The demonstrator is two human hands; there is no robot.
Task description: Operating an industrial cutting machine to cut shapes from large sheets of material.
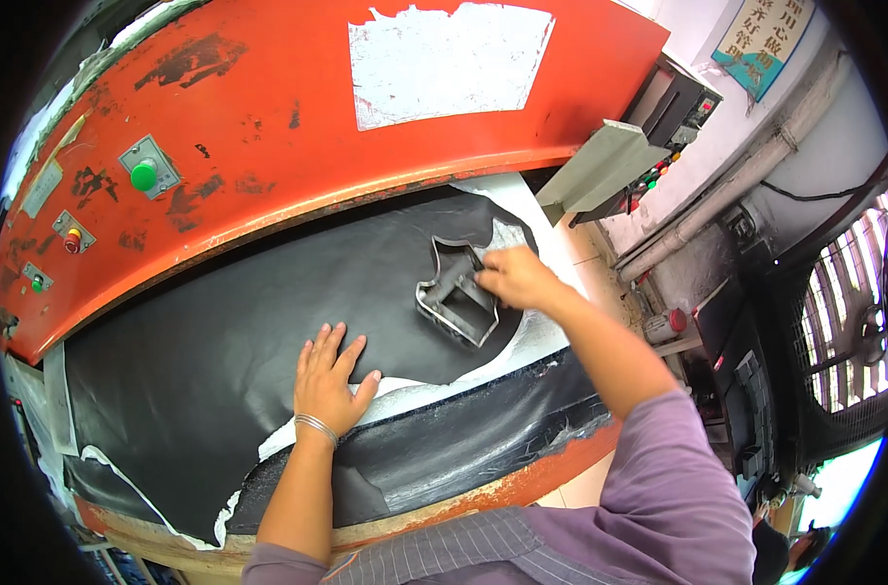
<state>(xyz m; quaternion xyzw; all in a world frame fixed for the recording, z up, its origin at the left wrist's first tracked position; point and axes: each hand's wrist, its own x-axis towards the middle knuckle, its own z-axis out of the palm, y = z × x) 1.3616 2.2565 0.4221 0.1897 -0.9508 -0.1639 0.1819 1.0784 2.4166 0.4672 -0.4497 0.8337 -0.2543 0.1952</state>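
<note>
A black leather hide (200,341) with ragged pale edges is spread over a white cutting board (551,336). My left hand (329,385) lies on the hide near its front edge, palm down, fingers spread. Toward the right end of the hide is a metal cutting die (459,283), an outlined frame with crossbars inside. My right hand (517,278) grips the die at its right side, with the fingers curled around it. Whether the die rests fully on the leather or is slightly raised, I cannot tell.
An orange press beam (288,107) spans the far side, carrying a green button (143,175) and a red button (72,240). A grey metal bracket (605,166) juts out at the right. Farther right stands a black fan (853,322). Dark sheeting (444,429) covers the table's front.
</note>
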